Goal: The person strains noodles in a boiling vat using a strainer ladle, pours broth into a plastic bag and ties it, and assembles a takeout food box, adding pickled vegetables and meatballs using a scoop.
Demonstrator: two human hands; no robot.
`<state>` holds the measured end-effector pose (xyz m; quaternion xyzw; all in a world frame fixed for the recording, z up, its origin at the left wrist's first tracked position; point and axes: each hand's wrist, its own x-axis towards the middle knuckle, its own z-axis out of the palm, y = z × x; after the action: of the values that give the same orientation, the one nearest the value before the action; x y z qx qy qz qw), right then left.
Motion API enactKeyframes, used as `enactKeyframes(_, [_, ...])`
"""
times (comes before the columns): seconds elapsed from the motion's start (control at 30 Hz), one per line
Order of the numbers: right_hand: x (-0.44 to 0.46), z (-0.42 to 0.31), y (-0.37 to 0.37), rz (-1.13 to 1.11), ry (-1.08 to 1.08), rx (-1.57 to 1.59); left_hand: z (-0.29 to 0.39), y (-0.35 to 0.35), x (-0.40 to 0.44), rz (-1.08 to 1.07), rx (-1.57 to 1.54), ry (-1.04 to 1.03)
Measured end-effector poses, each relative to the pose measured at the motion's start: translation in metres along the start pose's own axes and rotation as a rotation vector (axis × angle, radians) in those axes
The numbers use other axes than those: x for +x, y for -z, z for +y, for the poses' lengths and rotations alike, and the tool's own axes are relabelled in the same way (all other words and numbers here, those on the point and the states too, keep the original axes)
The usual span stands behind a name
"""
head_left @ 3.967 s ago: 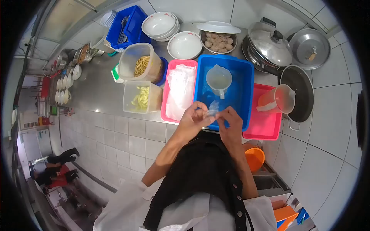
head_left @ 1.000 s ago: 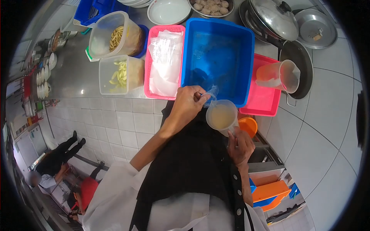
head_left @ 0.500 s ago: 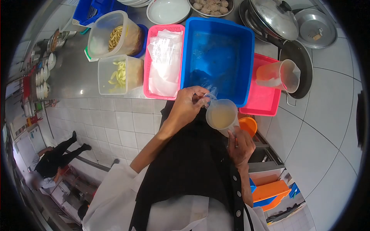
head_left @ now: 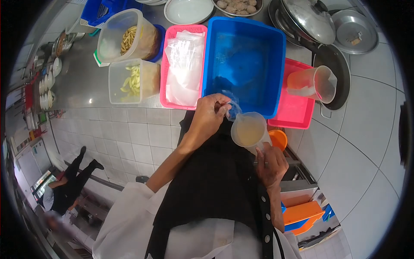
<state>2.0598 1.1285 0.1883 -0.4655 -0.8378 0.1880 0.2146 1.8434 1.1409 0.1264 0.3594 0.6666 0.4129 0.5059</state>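
Observation:
My left hand pinches the rim of a clear plastic bag at the front edge of the blue tub. Fingers of my right hand are wrapped round the handle of a translucent measuring jug, which holds cloudy pale liquid. The jug's spout touches or nearly touches the bag's opening. Left of the blue tub, a pink basket holds a stack of clear plastic bags. A second jug with reddish contents lies tilted over the pink tray on the right.
Two plastic containers, one with pale green slices and one with brownish pieces, stand left. Behind are a white bowl, a bowl of meatballs and a lidded pot. Another person stands far left.
Since the earliest frame, my right hand has left the bag and taken the translucent jug out of the blue tub to the bag's mouth. The other person has shifted position.

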Motion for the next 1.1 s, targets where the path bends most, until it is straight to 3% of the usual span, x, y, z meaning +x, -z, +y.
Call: enactKeyframes(1.1, [0.005,-0.004,0.012,-0.052,0.038,-0.046,0.002,0.005,-0.008,-0.089,-0.037,0.116])
